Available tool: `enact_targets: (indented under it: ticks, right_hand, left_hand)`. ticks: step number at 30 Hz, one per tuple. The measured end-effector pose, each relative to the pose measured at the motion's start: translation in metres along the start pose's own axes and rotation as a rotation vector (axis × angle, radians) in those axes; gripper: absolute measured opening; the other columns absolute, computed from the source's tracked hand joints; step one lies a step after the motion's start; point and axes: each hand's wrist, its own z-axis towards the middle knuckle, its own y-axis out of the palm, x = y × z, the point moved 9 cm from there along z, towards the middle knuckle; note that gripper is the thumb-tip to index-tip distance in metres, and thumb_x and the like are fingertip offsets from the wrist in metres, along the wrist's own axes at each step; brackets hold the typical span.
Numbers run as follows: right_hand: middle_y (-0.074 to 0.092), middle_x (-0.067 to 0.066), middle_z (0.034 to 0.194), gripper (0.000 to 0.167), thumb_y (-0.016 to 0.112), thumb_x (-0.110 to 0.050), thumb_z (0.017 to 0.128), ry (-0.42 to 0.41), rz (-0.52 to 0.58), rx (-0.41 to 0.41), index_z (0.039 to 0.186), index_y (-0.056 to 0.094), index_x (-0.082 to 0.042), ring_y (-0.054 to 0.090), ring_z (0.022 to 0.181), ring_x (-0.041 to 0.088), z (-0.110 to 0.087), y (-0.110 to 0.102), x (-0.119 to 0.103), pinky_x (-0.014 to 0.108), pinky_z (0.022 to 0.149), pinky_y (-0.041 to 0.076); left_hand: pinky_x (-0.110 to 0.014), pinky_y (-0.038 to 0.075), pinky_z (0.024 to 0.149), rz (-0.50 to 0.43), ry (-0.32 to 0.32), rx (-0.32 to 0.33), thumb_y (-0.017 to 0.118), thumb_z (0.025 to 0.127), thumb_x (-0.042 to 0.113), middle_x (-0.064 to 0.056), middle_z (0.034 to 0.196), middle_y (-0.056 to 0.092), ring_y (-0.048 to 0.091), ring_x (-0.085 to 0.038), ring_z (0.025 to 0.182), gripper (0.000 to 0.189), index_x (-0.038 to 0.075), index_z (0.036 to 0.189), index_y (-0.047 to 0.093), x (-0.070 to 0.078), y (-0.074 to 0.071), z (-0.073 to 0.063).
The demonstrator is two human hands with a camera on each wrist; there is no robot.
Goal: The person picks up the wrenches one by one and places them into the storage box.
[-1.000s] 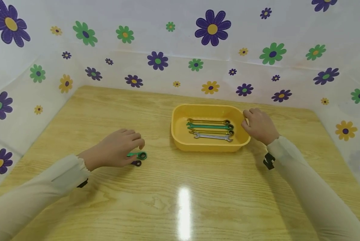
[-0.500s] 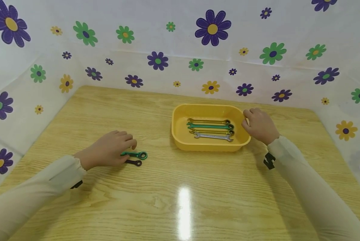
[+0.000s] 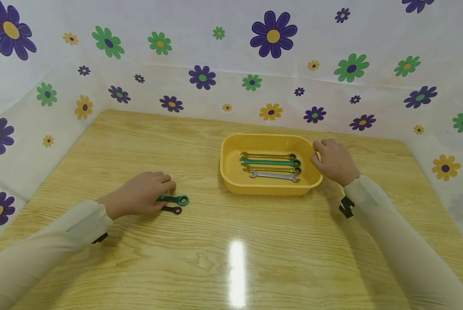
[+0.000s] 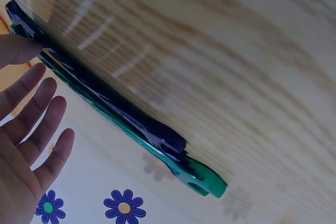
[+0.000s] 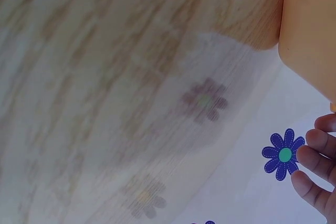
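My left hand (image 3: 140,193) hovers low over a green ratcheting wrench (image 3: 173,199) and a smaller dark purple wrench (image 3: 173,209), which lie side by side on the table. In the left wrist view the thumb (image 4: 21,49) touches the purple wrench (image 4: 113,95), while the other fingers are loosely spread beyond the green wrench (image 4: 199,177). With its fingers curled at the right rim, my right hand (image 3: 334,163) holds the yellow plastic tray (image 3: 266,189). Inside lie gold wrenches (image 3: 268,156), a green wrench (image 3: 270,162) and a silver open-end wrench (image 3: 274,175).
The wooden table (image 3: 200,249) has a bright light reflection near its front middle. A white flower-print cloth (image 3: 231,56) stands behind the table and along both sides. The tray sits right of centre, apart from the two loose wrenches.
My left hand has drawn slightly back to the left, showing more of the green and purple wrenches, which stay in place. The right hand and tray have not moved.
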Motion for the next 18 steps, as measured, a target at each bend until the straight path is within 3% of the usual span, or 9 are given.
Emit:
enact_targets:
  ticks: [18]
  right_hand:
    - [0.046, 0.009, 0.068, 0.015, 0.043, -0.015, 0.088, 0.010, 0.000, -0.015, 0.082, 0.049, -0.003, 0.042, 0.065, 0.024, -0.0013, 0.0024, 0.0006, 0.035, 0.060, 0.036]
  left_hand:
    - [-0.031, 0.049, 0.063, -0.048, -0.037, -0.061, 0.074, 0.077, 0.016, 0.004, 0.085, 0.058, 0.054, -0.009, 0.072, 0.021, 0.017, 0.093, 0.060, -0.0028, 0.0085, -0.0039]
